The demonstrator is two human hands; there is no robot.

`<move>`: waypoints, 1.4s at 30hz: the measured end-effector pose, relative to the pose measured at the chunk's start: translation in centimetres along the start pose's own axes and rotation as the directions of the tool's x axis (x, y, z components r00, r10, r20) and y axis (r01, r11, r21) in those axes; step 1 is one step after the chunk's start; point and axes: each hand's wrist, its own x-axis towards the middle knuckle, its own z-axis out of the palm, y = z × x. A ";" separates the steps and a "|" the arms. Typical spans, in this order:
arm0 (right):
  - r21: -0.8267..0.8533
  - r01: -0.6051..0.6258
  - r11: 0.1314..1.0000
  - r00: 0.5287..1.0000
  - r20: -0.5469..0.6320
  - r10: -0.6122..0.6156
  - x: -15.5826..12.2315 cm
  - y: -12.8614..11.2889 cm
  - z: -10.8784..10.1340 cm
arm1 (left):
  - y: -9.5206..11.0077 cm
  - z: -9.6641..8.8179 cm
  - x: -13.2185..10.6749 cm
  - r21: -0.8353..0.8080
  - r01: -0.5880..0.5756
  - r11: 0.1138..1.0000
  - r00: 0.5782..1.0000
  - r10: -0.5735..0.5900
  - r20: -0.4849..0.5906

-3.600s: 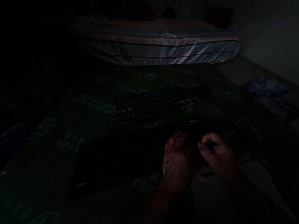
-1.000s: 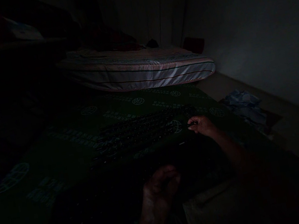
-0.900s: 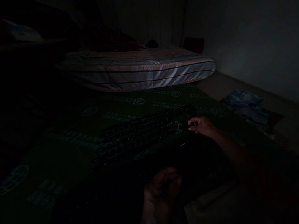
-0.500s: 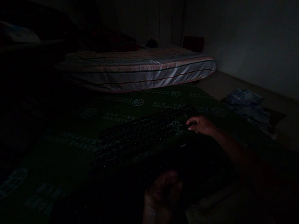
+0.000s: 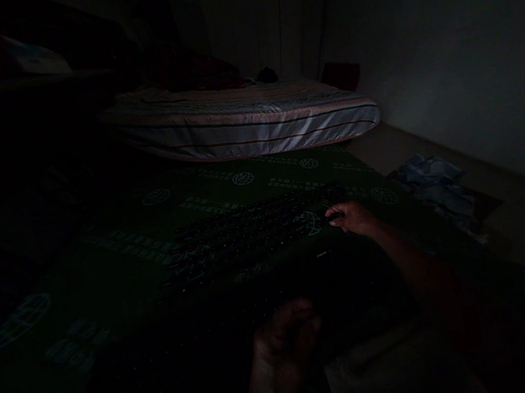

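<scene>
Reaching forward, our right hand [image 5: 354, 218] closes thumb and forefinger on a small dark piece [image 5: 335, 215] at the right end of the far keyboard [image 5: 248, 233]; what the piece is, we cannot tell. Our left hand [image 5: 283, 345] rests on the near keyboard [image 5: 182, 346], fingers curled loosely inward; whether it grips anything is lost in the dark. Both keyboards lie on a green mat [image 5: 119, 276] printed with globes. Also present: a striped mattress [image 5: 251, 131] beyond the mat, and crumpled cloth [image 5: 435, 183] on the floor to the right.
</scene>
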 end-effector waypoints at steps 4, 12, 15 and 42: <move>0.000 -0.001 1.000 1.000 0.006 0.001 0.0 0.1 0.1 | 0.1 0.0 -0.1 -0.014 0.019 1.000 1.000 -0.019 0.018; -0.013 -0.007 1.000 1.000 -0.007 0.007 -0.3 -0.3 0.0 | -0.4 0.1 0.1 -0.039 0.014 0.999 1.000 -0.015 -0.005; -0.016 -0.004 1.000 1.000 -0.009 0.004 -0.3 -0.3 0.1 | 0.1 0.2 0.0 -0.024 0.030 0.999 1.000 -0.030 -0.005; -0.071 0.095 0.993 0.965 -0.239 -0.109 -4.2 -3.8 -2.1 | 0.0 0.1 0.1 -0.189 -0.025 0.982 1.000 0.027 0.007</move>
